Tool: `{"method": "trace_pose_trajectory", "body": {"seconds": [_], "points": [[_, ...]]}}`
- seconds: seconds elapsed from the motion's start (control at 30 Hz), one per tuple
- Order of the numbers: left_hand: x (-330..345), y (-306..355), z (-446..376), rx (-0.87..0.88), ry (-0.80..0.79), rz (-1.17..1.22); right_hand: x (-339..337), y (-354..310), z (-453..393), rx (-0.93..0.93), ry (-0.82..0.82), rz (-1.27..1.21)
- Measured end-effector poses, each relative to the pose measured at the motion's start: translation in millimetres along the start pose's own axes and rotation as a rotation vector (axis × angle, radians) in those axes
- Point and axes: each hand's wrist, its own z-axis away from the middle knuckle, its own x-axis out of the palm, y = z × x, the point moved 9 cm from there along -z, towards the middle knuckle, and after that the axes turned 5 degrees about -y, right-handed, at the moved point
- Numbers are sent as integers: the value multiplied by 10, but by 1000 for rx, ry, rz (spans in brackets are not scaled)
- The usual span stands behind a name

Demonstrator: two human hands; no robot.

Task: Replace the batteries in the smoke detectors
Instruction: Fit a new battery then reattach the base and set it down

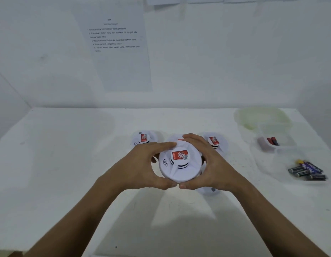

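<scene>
I hold the detector [180, 164] above the table [68, 145], near the middle, my left hand [142, 164] and right hand [207, 164] curled around its rim. If I twist unevenly, it may slip and fall. Its labelled face points up toward me; being round, it has no long axis.

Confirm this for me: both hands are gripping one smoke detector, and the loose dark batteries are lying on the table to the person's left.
Wrong on the side. In the head view the loose dark batteries lie on the table to the person's right, near the clear tub. The rest holds: the left hand and right hand both grip one smoke detector.
</scene>
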Motion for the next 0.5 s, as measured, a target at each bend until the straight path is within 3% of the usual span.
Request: {"method": "trace_pose_trajectory", "body": {"seconds": [0.5], "points": [[-86,-202,37,54,-48,46,189,23,-67,77,31,18]]}}
